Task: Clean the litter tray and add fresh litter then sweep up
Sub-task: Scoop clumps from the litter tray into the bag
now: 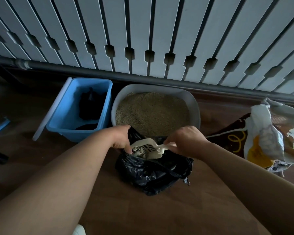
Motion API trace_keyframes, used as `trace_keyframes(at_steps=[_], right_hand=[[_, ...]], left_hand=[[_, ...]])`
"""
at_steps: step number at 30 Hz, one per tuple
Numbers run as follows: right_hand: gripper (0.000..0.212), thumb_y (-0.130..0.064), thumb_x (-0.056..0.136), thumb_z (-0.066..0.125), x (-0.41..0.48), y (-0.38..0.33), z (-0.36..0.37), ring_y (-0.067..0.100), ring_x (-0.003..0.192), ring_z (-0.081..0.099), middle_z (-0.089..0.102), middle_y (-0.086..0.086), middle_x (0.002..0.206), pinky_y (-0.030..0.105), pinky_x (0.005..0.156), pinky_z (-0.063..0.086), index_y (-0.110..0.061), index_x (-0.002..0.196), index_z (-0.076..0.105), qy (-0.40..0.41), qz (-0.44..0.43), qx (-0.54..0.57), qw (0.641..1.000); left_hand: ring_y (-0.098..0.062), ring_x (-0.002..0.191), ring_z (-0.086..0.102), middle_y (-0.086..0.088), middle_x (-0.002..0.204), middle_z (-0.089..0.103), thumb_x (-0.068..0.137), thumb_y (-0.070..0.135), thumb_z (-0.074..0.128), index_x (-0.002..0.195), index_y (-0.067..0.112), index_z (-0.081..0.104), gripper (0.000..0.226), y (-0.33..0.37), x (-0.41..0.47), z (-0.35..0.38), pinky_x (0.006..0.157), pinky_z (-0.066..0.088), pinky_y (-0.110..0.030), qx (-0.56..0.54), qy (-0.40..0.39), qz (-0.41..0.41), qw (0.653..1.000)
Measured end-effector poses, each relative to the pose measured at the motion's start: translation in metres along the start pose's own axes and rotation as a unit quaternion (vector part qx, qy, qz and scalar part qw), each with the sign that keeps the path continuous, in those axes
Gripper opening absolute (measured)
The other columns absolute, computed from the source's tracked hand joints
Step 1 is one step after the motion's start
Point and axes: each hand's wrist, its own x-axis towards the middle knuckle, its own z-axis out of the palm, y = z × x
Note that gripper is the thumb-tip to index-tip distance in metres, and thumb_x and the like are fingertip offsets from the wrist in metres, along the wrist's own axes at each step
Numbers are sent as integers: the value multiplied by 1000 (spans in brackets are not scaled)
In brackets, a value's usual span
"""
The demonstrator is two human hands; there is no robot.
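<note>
A grey litter tray [194, 106] filled with brownish litter stands on the floor against the wall. In front of it lies a black plastic bag [153, 173]. My left hand [121, 139] grips the bag's upper edge and holds it apart. My right hand [185, 140] holds the handle of a cream slotted scoop [146, 148], which is tilted over the bag's mouth. What lies inside the bag is hidden.
A blue plastic bin [66, 116] with dark contents stands left of the tray, a white strip leaning on its side. A crumpled litter sack [270, 133] lies at the right on a dark patterned mat [231, 139]. A slatted radiator cover [143, 31] and a pipe run behind.
</note>
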Motion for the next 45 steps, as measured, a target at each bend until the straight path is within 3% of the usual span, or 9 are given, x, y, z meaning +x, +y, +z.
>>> trace_keyframes(at_steps=[5, 9, 13, 18, 21, 24, 32, 39, 45], right_hand=[[23, -41, 93, 56, 0, 5, -7, 6, 105, 62, 68, -21, 112, 24, 88, 41, -44, 111, 68, 12, 15, -14, 1000], [19, -46, 82, 69, 0, 27, -19, 4, 86, 63, 70, -21, 95, 23, 71, 48, -45, 100, 71, -13, 141, 95, 985], [19, -32, 76, 75, 2, 63, -34, 8, 67, 64, 68, -14, 72, 28, 62, 54, -34, 94, 77, 54, 270, 210, 938], [19, -31, 81, 68, 17, 85, -33, 16, 74, 58, 65, -5, 81, 26, 61, 42, -32, 99, 73, 63, 330, 128, 933], [19, -19, 84, 64, 28, 85, -21, 20, 76, 60, 67, -1, 88, 28, 62, 46, -26, 100, 72, 65, 354, 84, 929], [25, -10, 87, 56, 41, 79, -11, 25, 85, 65, 69, 4, 97, 33, 70, 52, -21, 105, 71, 50, 347, 43, 936], [21, -10, 91, 54, 76, 48, -10, 28, 95, 65, 69, 8, 103, 32, 65, 43, -13, 106, 68, -7, 294, -52, 954], [24, -11, 91, 51, 111, 19, -12, 26, 89, 62, 67, 6, 96, 31, 69, 43, -17, 106, 68, 90, 227, 14, 970], [39, -8, 95, 46, 151, -16, 0, 29, 113, 51, 57, 8, 119, 36, 88, 44, -21, 130, 58, 35, 158, 31, 986]], left_hand=[[-28, 134, 40, -9, 149, 38, 71, 14, 83, 152, 16, 19, 103, -4, 1, 0, 108, 40, -39, -5, 2, -4, 1000], [-27, 133, 41, -8, 148, 39, 72, 11, 82, 151, 17, 21, 100, -5, 2, -1, 107, 40, -39, -15, -8, -3, 1000], [-29, 139, 33, -9, 156, 27, 76, 11, 78, 155, 19, 7, 107, -5, 5, 0, 107, 40, -35, -12, -3, 0, 1000], [-29, 142, 29, -9, 158, 21, 79, 12, 76, 155, 19, 8, 102, -6, 12, -1, 109, 38, -36, -1, 1, 2, 1000], [-29, 142, 29, -9, 159, 19, 79, 11, 76, 155, 20, 9, 102, -5, 20, 0, 108, 38, -34, -3, 3, 4, 1000], [-28, 142, 29, -9, 159, 19, 78, 10, 76, 155, 20, 9, 102, -5, 29, 1, 110, 37, -34, 2, 0, 0, 1000], [-28, 138, 35, -10, 155, 26, 80, 11, 75, 154, 20, 14, 96, -26, 40, -2, 106, 39, -33, -5, -11, -23, 1000], [-25, 137, 36, -7, 154, 29, 79, 12, 76, 152, 22, 22, 91, -42, 37, -4, 102, 38, -31, -32, -9, -19, 999], [-26, 138, 35, -7, 155, 28, 80, 12, 74, 153, 20, 21, 91, -45, 38, -5, 99, 38, -28, -44, -18, -5, 999]])
